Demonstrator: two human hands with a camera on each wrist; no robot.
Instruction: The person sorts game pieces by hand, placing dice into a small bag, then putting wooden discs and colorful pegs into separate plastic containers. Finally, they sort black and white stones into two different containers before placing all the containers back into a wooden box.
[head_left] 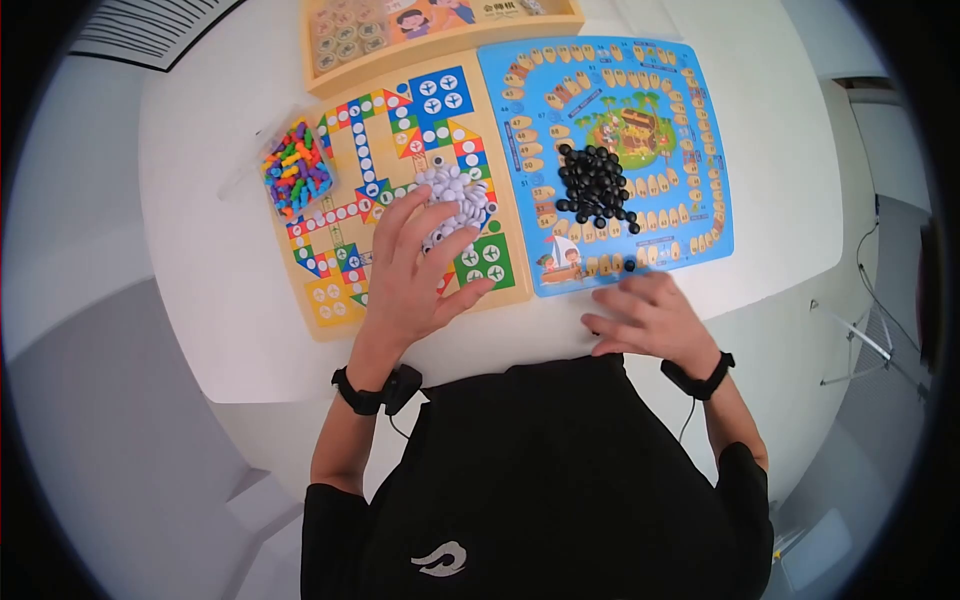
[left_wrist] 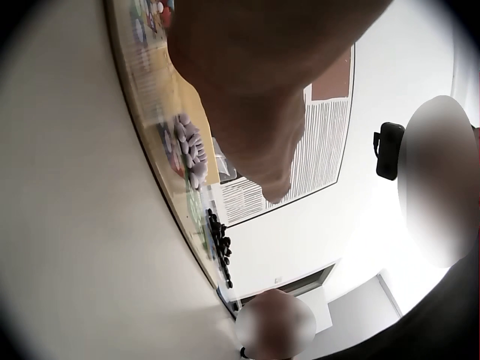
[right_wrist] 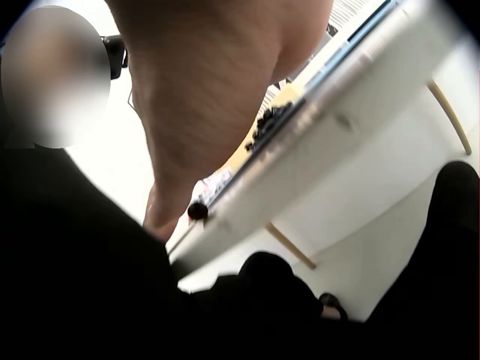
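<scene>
In the head view, my left hand (head_left: pixel 412 262) reaches over a heap of white round pieces (head_left: pixel 455 192), fingers spread and fingertips at the pile. These lie on a colourful airplane-chess board (head_left: pixel 315 318). My right hand (head_left: pixel 655 318) is at the front of the table, fingers loosely bent. A small black piece (right_wrist: pixel 197 211) shows beside its fingertips near the table edge in the right wrist view. Another black piece (head_left: pixel 630 266) lies just beyond that hand, on the blue board's front border. A heap of black round pieces (head_left: pixel 594 185) covers the middle of the blue path-game board (head_left: pixel 715 225).
A clear box of colourful pawns (head_left: pixel 297 168) stands at the left board's edge. Behind both boards is a wooden tray (head_left: pixel 450 47) with round wooden discs and printed cards. The white table (head_left: pixel 790 160) has a rounded edge close to the person's black shirt (head_left: pixel 540 480).
</scene>
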